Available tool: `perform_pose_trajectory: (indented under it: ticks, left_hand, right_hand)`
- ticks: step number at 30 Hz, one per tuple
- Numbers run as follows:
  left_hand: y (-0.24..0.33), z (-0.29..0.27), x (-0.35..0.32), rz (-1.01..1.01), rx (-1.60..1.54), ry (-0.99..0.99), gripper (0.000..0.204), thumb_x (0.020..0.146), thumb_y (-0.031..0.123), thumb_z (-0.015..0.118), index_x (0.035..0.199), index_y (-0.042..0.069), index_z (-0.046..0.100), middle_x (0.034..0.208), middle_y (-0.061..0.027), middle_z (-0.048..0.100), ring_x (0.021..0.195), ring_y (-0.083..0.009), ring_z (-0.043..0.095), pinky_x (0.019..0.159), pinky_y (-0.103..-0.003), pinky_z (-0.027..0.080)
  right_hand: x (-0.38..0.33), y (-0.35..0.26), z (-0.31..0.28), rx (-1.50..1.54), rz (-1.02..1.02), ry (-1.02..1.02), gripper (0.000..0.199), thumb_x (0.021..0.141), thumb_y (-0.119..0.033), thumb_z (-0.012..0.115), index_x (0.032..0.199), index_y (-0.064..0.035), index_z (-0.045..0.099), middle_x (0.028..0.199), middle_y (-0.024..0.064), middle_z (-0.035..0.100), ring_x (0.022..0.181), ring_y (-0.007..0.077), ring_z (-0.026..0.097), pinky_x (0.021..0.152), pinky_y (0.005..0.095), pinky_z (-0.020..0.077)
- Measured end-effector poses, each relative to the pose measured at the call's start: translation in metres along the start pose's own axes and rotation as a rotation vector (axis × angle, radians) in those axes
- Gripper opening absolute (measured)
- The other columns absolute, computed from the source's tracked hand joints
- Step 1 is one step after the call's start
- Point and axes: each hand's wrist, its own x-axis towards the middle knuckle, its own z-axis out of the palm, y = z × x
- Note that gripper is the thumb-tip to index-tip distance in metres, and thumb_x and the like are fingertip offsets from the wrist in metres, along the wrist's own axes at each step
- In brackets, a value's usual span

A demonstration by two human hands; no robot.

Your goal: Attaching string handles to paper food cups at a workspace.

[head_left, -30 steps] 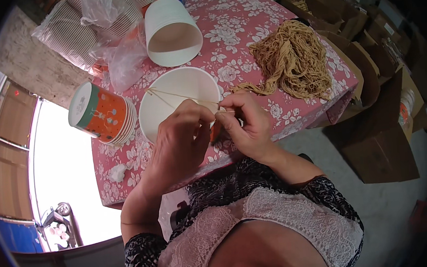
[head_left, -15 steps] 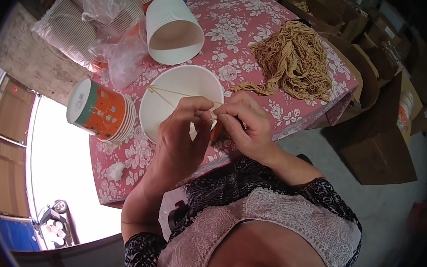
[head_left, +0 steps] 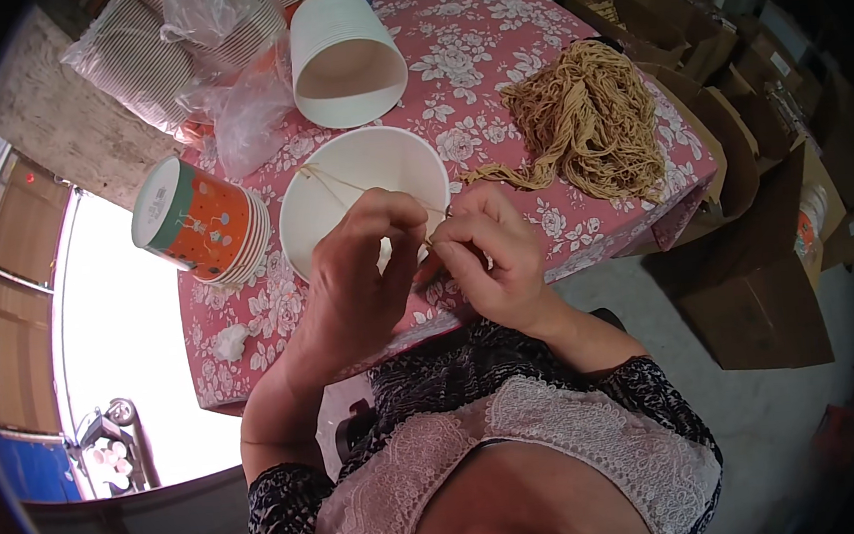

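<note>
Both left hand (head_left: 355, 273) and right hand (head_left: 494, 257) pinch tan cord (head_left: 311, 170) over pink floral tablecloth (head_left: 487, 11), cardboard boxes (head_left: 751, 307) standing on grey floor (head_left: 592, 319).

Your thin tan cord (head_left: 335, 178): two strands, converging across the white tub's (head_left: 393, 159) open mouth, running to your hands (head_left: 364, 257).

your cord (head_left: 309, 170) looks matt and fibrous — the tub (head_left: 387, 162) smooth paper, the bag (head_left: 254, 132) glossy, crinkled plastic.
</note>
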Motion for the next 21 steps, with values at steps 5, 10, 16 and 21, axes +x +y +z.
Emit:
perform_pose_trajectory:
  ticks: [5, 10, 16, 21]
  left_hand:
    - [0.0, -0.001, 0.001, 0.02, -0.049, -0.029, 0.026, 0.084, -0.015, 0.06, 0.1, 0.002, 0.05, 0.09, -0.0136, 0.06, 0.078, -0.0285, 0.062, 0.068, -0.035, 0.05]
    - [0.01, -0.003, -0.002, -0.044, 0.072, -0.054, 0.027, 0.079, -0.011, 0.066, 0.099, 0.003, 0.054, 0.091, -0.0119, 0.061, 0.088, -0.0311, 0.062, 0.075, -0.037, 0.05]
    - [0.016, -0.001, -0.007, -0.078, 0.187, -0.064, 0.029, 0.078, -0.005, 0.071, 0.101, 0.004, 0.056, 0.095, -0.0095, 0.062, 0.097, -0.0316, 0.059, 0.083, -0.04, 0.048]
    - [0.011, -0.002, -0.008, 0.005, 0.26, -0.053, 0.023, 0.078, -0.005, 0.069, 0.095, 0.004, 0.057, 0.092, -0.0086, 0.062, 0.091, -0.0294, 0.061, 0.087, -0.041, 0.048]
  right_hand:
    - [-0.004, 0.004, 0.002, 0.325, 0.2, -0.009, 0.005, 0.091, -0.002, 0.06, 0.09, 0.0018, 0.063, 0.086, 0.005, 0.051, 0.076, 0.0123, 0.051, 0.065, 0.0239, 0.0418]
    - [-0.001, 0.004, -0.001, 0.302, 0.204, -0.031, 0.006, 0.092, -0.002, 0.06, 0.088, 0.0023, 0.062, 0.086, 0.0037, 0.051, 0.074, 0.0096, 0.049, 0.064, 0.0227, 0.0401]
    - [-0.004, 0.001, 0.0, 0.334, 0.282, -0.035, 0.011, 0.095, -0.006, 0.061, 0.088, 0.002, 0.062, 0.087, 0.0016, 0.053, 0.079, 0.0082, 0.048, 0.069, 0.0215, 0.0389]
    - [-0.003, 0.001, 0.003, 0.344, 0.281, -0.015, 0.006, 0.091, -0.003, 0.063, 0.086, 0.0009, 0.063, 0.083, 0.0024, 0.052, 0.071, 0.0092, 0.049, 0.063, 0.0238, 0.0399]
